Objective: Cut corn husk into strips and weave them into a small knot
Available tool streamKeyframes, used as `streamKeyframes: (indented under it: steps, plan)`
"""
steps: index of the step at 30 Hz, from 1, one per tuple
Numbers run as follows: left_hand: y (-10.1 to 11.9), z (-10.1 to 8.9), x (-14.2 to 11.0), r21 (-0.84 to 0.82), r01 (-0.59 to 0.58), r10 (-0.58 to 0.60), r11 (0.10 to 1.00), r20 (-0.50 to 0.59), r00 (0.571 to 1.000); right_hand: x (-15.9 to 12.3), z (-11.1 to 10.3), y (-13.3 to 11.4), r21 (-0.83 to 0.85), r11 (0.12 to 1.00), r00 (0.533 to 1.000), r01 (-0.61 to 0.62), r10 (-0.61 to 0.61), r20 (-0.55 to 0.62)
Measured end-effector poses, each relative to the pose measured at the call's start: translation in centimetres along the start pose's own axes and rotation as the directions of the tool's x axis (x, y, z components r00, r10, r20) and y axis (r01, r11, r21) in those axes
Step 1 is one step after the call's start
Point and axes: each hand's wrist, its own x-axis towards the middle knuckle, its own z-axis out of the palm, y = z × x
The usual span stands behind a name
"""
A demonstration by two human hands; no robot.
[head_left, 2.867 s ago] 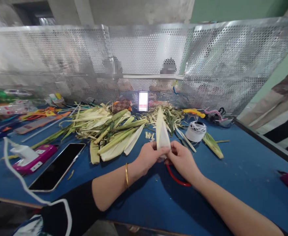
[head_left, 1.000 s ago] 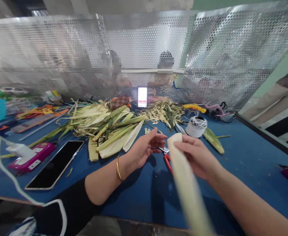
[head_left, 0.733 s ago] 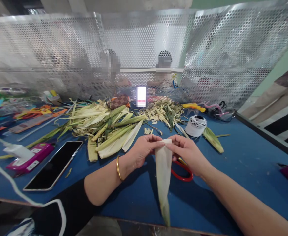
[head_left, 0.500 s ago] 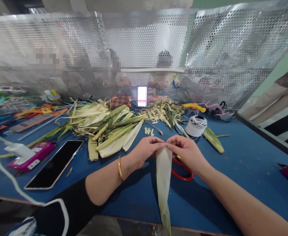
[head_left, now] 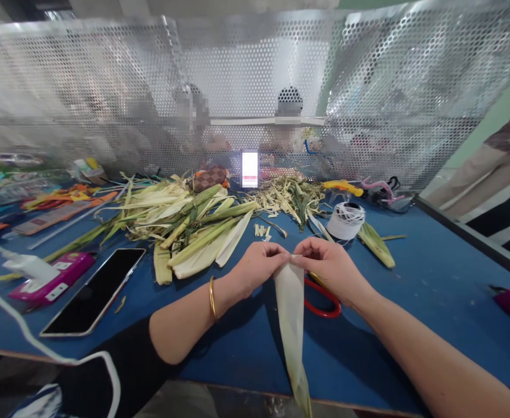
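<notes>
A long pale corn husk (head_left: 290,313) hangs down over the blue table's front edge, its upper end pinched in both hands. My left hand (head_left: 259,268), with a gold bangle at the wrist, is closed on the husk's top left corner. Thumb and fingers of my right hand (head_left: 330,268) grip the top right, close beside the left fingertips. Red-handled scissors (head_left: 323,312) lie on the table under my right hand, their blades hidden. Beyond that hand stands a spool of white string (head_left: 345,222), with a green husk (head_left: 376,246) beside it.
A heap of corn husks (head_left: 180,220) lies at the back left, husk scraps (head_left: 292,200) at the back centre. A phone (head_left: 93,293) and a magenta power strip (head_left: 54,281) with a white cable sit at left. A perforated metal screen (head_left: 246,69) stands behind; people are beyond it.
The husk's lower end has swung slightly to the right. Both hands keep their pinch on its top, almost in place. The view has shifted a little.
</notes>
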Motion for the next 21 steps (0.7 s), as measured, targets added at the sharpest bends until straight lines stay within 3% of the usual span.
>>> streamKeyframes:
  steps: [6,21]
  plan:
    - [-0.02,-0.07,-0.03,0.019,0.007,-0.007,1.000,0.006,1.000,0.11,0.13,0.08,0.045,0.998,0.998,-0.054,0.055,-0.010]
    - [-0.26,0.16,-0.06,0.110,-0.049,0.054,0.993,-0.045,0.997,0.07,0.34,0.00,-0.084,0.995,0.997,-0.058,0.053,-0.061]
